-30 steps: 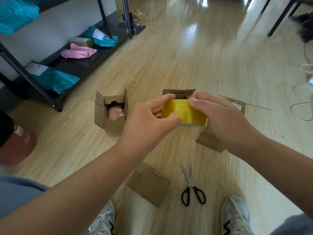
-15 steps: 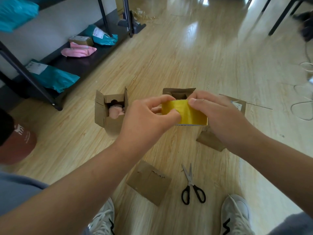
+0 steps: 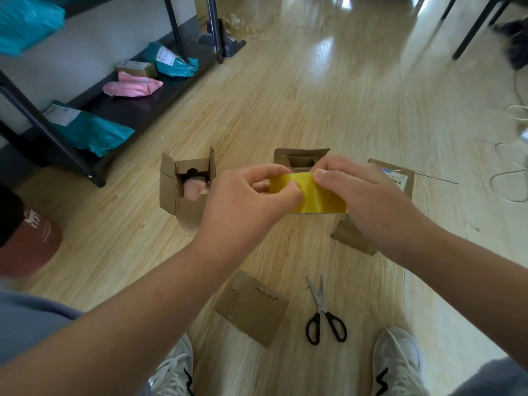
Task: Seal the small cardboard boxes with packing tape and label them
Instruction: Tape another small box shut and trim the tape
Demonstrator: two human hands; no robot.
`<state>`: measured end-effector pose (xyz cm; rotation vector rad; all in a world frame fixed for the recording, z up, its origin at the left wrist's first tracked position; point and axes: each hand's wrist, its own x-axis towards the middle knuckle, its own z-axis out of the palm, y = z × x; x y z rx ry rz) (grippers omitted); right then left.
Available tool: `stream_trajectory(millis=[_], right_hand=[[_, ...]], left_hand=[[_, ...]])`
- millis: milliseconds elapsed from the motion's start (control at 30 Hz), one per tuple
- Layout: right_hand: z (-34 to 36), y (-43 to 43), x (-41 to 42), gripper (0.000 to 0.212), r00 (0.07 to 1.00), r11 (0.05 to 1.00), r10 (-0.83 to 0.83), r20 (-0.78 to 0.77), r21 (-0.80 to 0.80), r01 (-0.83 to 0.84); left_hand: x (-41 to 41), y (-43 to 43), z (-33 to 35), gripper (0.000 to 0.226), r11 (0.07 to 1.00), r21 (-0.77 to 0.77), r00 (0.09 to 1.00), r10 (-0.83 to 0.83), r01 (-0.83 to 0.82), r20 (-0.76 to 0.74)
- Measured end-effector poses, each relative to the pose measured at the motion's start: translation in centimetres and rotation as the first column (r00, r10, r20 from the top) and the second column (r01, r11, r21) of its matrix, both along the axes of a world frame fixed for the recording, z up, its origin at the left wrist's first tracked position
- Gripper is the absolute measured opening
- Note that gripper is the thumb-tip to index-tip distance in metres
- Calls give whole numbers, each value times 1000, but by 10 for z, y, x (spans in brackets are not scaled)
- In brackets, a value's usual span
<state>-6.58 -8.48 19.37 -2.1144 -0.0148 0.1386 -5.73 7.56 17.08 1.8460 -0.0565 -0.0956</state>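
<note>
Yellow packing tape roll [image 3: 317,197] is held above the wooden floor [image 3: 314,110], in front of an open cardboard box [image 3: 300,159]. Its band faces the camera and runs left to right. The left hand [image 3: 245,198] pinches the band's left edge between curled fingers and thumb. The right hand [image 3: 364,195] grips the roll's right side, with its thumb on top. Scissors [image 3: 324,312] lie nearer, on the floor.

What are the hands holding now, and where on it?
The yellow tape roll: right hand wraps its right side, left hand pinches its outer face near the left edge.
</note>
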Motion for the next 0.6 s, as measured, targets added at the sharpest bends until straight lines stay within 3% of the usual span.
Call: stream_trajectory(millis=[167, 433, 600], right_hand=[[4, -1, -1, 25, 1000, 1000, -2, -7, 2, 2], [3, -1, 3, 25, 1000, 1000, -25, -1, 4, 25], [-5, 1, 3, 24, 1000, 1000, 5, 19, -17, -5]], left_hand=[[3, 3, -2, 28, 1000, -8, 998, 25, -25, 49], [10, 2, 2, 24, 999, -47, 997, -16, 12, -81], [7, 0, 4, 20, 999, -28, 996, -49, 47, -70]])
